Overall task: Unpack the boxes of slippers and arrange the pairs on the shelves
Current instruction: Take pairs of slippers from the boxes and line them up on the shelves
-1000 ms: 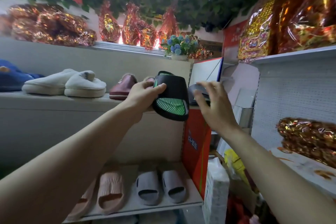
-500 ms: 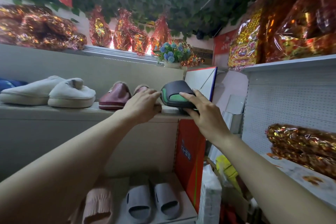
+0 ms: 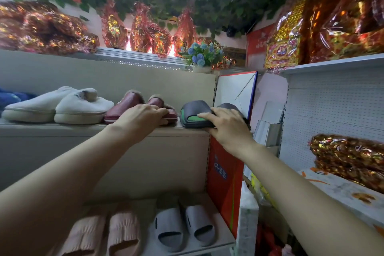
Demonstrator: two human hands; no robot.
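Slippers line the upper shelf in front of us. At its far left lies a blue pair, then a white pair, then a maroon pair. Our left hand rests on the toe of the right-hand maroon slipper, with the fingers close together and bent down over it. We cannot tell whether they grip it.

Just right of that hand, the black-and-green slipper stands flat on the shelf near its right end. Our right hand holds it at the near end, the fingers laid together across the green insole and the thumb tucked under the edge. Behind that hand we see part of a second dark slipper, against a white panel.

On the lower shelf sit a pink pair and a grey pair, beside a red box. Foil-wrapped packets lie on the shelving at far right.
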